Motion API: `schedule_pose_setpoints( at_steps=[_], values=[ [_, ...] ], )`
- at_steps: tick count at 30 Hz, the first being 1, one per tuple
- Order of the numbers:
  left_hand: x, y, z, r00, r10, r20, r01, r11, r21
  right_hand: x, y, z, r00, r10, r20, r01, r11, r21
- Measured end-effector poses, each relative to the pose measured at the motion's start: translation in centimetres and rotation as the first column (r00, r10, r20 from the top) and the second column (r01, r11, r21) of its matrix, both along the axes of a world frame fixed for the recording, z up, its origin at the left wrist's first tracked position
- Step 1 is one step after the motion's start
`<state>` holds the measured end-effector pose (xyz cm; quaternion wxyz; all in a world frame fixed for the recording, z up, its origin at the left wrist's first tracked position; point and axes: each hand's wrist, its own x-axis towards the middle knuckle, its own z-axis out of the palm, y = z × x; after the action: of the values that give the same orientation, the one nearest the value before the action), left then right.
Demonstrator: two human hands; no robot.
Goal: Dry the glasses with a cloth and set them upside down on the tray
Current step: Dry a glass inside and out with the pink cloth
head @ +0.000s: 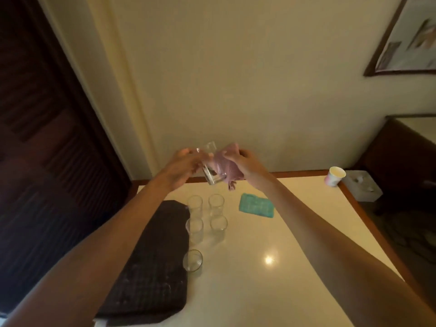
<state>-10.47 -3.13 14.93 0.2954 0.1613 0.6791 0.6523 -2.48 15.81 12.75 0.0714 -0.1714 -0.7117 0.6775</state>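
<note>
It's dim in here, everything washed in a warm yellow cast. One hard glint of light sits on the glossy table. The dark door at the left sinks almost to black. The glass, purple cloth, left hand and right hand smear with motion blur. The wide lens bows the framed picture in the corner.

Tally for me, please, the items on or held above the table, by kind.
Clear glasses: 6, one held, five standing on the table
Cloths: 2, one purple, one teal
Dark drying mat: 1
Paper cup: 1
Total: 10
</note>
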Motion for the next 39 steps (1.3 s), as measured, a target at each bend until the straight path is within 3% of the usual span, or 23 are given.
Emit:
schedule_pose_setpoints(
  at_steps=[5,9,11,15,18,23,32,36,39],
  values=[
    [-1.2,0.5,1.3,0.974,0.139,0.177,-0.167,0.974,0.152,-2.3,-2.5,3.7,0.992,0.002,-0.123,-0.012,0.996,-0.084],
    [-2.2,0.7,2.5,0.951,0.124,0.282,-0.191,0.956,0.224,-3.4,-3.9,5.1,0.987,-0.013,-0.162,-0.017,0.983,-0.182],
    [-2.6,0.6,3.2,0.945,0.111,0.307,-0.186,0.956,0.226,-3.8,-4.5,5.2,0.979,-0.063,-0.196,0.044,0.994,-0.101],
    [-3.2,0.5,3.9,0.942,0.057,0.330,-0.162,0.940,0.301,-4.7,-5.6,4.7,0.949,-0.088,-0.301,0.170,0.952,0.256],
    [-3.9,0.1,4.2,0.932,0.070,0.356,-0.188,0.933,0.307,-5.1,-6.5,4.8,0.933,-0.096,-0.347,0.164,0.972,0.171],
    [-4.6,0.0,5.3,0.929,0.067,0.363,-0.179,0.941,0.286,-6.2,-6.6,4.1,0.885,-0.049,-0.462,0.258,0.879,0.401],
    [-4.5,0.6,6.9,0.928,0.056,0.369,-0.206,0.901,0.381,-8.3,-8.5,4.7,0.780,-0.155,-0.607,0.457,0.802,0.383],
    [-4.0,0.7,6.8,0.950,0.034,0.311,-0.159,0.908,0.387,-9.0,-8.7,6.3,0.815,-0.094,-0.572,0.379,0.833,0.404],
    [-3.7,0.6,6.5,0.964,0.019,0.266,-0.121,0.919,0.375,-9.4,-7.7,7.5,0.898,-0.076,-0.433,0.254,0.894,0.368]
  ],
)
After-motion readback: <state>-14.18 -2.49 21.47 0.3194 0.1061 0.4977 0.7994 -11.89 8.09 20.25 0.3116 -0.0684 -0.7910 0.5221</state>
